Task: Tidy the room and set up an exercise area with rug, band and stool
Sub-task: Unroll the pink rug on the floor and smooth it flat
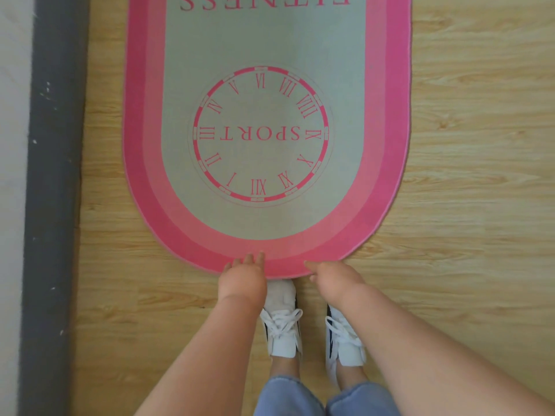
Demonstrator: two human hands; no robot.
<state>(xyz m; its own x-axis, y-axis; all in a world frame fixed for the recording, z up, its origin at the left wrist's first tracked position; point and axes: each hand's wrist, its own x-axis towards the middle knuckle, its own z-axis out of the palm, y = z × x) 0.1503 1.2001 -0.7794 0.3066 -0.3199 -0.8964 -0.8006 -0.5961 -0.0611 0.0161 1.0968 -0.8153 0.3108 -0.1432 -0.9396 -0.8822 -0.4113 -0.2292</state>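
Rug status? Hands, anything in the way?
Left hand fingers flat on rug rim. Right hand at rim, grip unclear. Rug flat on floor. Left shoe toe against the rim.

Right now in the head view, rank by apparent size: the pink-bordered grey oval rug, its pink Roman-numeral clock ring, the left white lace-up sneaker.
1. Pink-bordered oval rug.
2. Pink clock ring.
3. Left white sneaker, partly behind the left hand.

Rug (pixel 261 229): oval, pink-bordered, grey centre, "SPORT" clock print; lies apparently flat; far end cropped
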